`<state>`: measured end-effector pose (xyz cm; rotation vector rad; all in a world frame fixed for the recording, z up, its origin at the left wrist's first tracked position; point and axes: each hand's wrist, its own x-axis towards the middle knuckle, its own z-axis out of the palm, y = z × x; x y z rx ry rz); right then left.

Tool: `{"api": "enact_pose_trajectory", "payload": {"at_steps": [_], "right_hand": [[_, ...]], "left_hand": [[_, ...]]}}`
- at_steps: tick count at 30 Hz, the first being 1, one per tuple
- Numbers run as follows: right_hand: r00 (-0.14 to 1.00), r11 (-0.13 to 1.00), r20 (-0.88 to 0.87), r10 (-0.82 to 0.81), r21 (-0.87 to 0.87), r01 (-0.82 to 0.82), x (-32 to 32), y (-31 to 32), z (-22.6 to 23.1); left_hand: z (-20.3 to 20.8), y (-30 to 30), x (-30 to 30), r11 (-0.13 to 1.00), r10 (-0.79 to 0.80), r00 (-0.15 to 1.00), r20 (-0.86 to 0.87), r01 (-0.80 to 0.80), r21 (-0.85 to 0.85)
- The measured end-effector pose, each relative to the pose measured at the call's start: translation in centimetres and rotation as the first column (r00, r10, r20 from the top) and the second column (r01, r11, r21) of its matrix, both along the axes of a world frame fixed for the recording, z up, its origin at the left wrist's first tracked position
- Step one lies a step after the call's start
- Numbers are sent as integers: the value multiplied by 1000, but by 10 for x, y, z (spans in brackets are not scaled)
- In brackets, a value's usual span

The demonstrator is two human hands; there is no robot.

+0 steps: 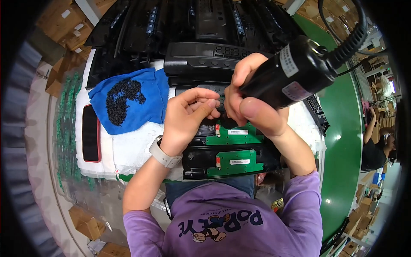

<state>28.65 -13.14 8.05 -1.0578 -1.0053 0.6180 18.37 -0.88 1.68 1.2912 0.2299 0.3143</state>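
A black corded electric screwdriver (291, 70) is wrapped in the fingers of my right hand (261, 111), its body slanting up to the right. My left hand (188, 113) is closed in a pinch just left of it; whatever sits between thumb and fingers is too small to make out. The screwdriver's tip is hidden behind my right hand. Beneath both hands lie black plastic housings (192, 165). A green circuit board (212, 139) sits in one, and another green board (214, 171) lies in the nearest housing.
Left of my hands, a blue cloth (156, 92) bears a heap of small black screws (116, 105). A phone (90, 132) rests by the white-covered table's left edge. More black housings (205, 21) stand at the back. The screwdriver's coiled cord (346, 49) rises at upper right. Another person (376, 150) is far right.
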Motion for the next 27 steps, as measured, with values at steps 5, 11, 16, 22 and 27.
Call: {"api": "enact_pose_trajectory", "payload": {"at_steps": [5,11,16,22,27], "right_hand": [[1000,1000,-4,12,-24,-12,-5,2,-1],[996,1000,90,-27,3,27,-6,3,-12],[989,999,140,-41,40,36,-5,5,-11],[903,999,429,11,30,-26,-2,2,-1],[993,995,-86,75,77,-68,4,-4,0]], "left_hand": [[-1,-3,0,999,25,1000,-18,-25,22],[-9,-8,2,997,62,998,-32,-61,43],[-6,-10,1,996,94,995,-15,-94,-3],[-7,-9,4,993,119,993,-26,-119,-3],[-5,-7,1,997,68,997,-39,-70,-43]]}}
